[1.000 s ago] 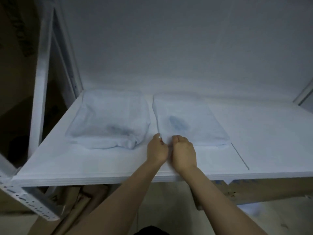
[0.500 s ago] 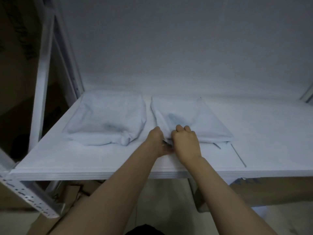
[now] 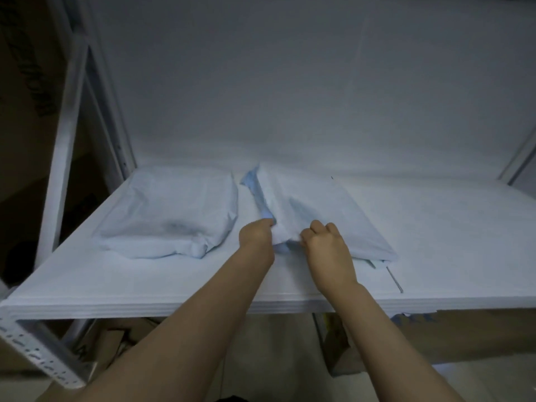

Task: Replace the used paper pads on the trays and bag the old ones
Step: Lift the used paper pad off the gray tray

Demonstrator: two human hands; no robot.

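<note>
Paper pad (image 3: 333, 204) on white shelf (image 3: 449, 242).

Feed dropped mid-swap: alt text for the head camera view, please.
The left hand and right hand pinch the near edge of the right-hand paper pad, its left edge raised and showing blue beneath. The left-hand paper pad, smudged dark, lies beside it, apart, on the white shelf.

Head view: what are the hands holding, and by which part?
Both grip the right pad by its near edge: the left hand at the near-left corner, the right hand just beside it.
</note>
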